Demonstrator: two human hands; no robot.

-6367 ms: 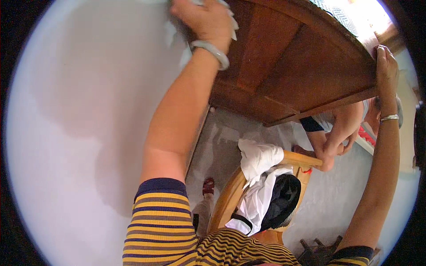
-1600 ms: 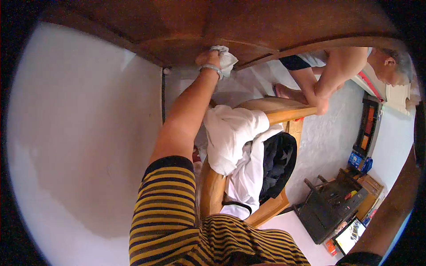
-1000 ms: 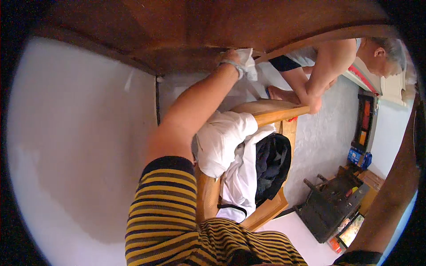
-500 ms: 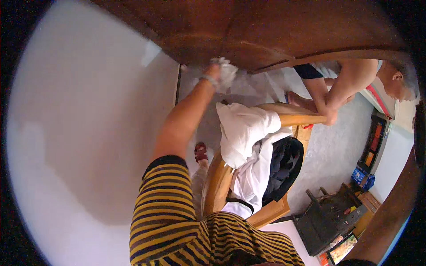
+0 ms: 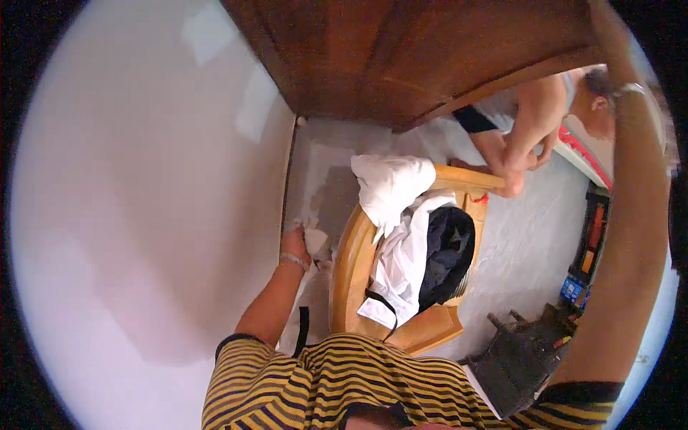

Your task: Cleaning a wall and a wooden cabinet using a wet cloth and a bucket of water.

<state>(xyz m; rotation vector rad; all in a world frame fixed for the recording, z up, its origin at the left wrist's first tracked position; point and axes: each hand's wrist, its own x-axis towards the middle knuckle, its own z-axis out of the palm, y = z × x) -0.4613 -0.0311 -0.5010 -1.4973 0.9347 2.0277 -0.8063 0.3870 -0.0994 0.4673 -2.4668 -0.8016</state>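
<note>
My left hand (image 5: 294, 247), a band at its wrist, is low beside the pale wall, closed round a crumpled white cloth (image 5: 315, 239). It is to the left of a wooden chair (image 5: 346, 269). White garments (image 5: 393, 185) and a black one (image 5: 448, 254) lie on that chair. On the far right my right arm is raised, and my right hand (image 5: 609, 39) is up at the edge of a large brown wooden door or panel (image 5: 401, 54). The fingers of that hand are blurred and partly cut off, so its grip does not show.
Behind the chair another person (image 5: 537, 107) bends forward, one arm close to the chair's back. A pale wall (image 5: 143, 201) runs along the left. Dark furniture (image 5: 512, 358) and a blue package (image 5: 571, 289) are at the right on the grey floor (image 5: 512, 251).
My left hand has come down and back from near the wooden panel, still with the cloth. My right arm has come into view, raised toward the panel. The whole view has shifted.
</note>
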